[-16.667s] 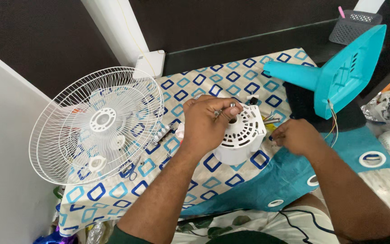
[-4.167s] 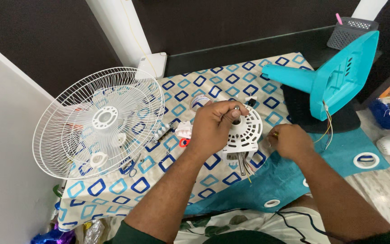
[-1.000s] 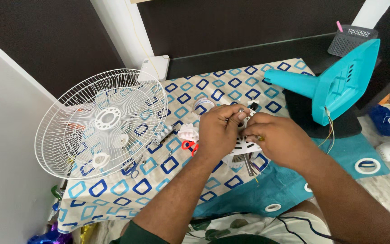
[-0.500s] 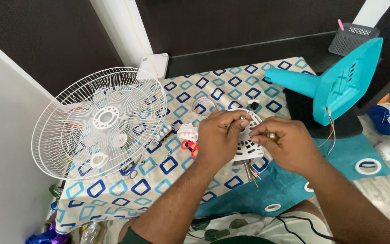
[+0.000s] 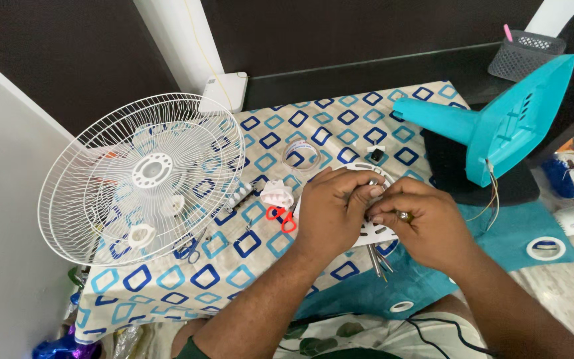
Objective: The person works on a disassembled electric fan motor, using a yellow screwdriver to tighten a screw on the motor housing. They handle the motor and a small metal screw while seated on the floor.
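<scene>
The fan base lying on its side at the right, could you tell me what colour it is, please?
The fan base is turquoise; the head view shows it.

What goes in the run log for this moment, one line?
left hand: grips white motor housing | right hand: fingertips on housing top | wire fan guard: left on patterned cloth | teal fan base: right

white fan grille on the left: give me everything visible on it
The white fan grille is a round guard of thin wire spokes radiating from a solid white centre hub with a ring opening. It looks like coated metal wire with a plastic hub. It sits tilted at the table's left edge, on the cloth with blue square outlines, overhanging toward the wall. Small white parts show through or under its wires. Neither the left hand nor the right hand touches it.
</scene>
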